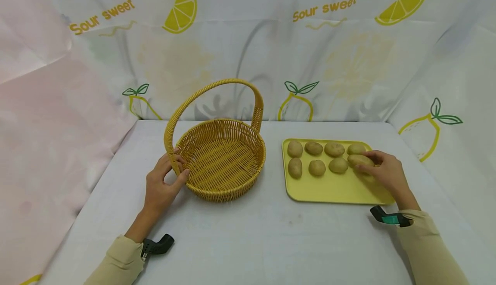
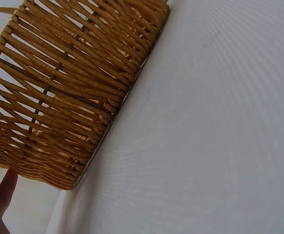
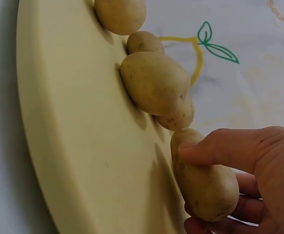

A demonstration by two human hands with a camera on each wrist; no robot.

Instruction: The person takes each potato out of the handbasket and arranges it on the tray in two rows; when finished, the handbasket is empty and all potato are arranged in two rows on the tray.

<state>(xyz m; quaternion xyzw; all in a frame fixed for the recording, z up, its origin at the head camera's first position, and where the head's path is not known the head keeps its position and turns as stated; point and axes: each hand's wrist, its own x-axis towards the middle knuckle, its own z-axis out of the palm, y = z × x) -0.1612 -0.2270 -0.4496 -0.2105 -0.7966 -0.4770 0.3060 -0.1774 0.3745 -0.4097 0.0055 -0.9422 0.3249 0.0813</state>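
My left hand (image 1: 160, 186) grips the near-left side of a round wicker basket (image 1: 253, 181) at the foot of its arched handle (image 1: 228, 81), thumb at the rim. Nothing lies inside the basket. In the left wrist view the woven wall (image 2: 68, 83) fills the upper left, with only part of the hand showing. My right hand (image 1: 387, 174) pinches a potato (image 3: 205, 185) between thumb and fingers at the right side of a yellow tray (image 1: 325, 192). The right wrist view shows a shadow under this potato. Several other potatoes (image 1: 317, 168) lie in two rows on the tray.
A white cloth covers the table (image 1: 232, 242), with basket at left and tray at right. Behind stands a white curtain (image 1: 240, 52) printed with lemons and lettering; similar cloth hangs at both sides. Each wrist carries a dark device (image 1: 156, 245).
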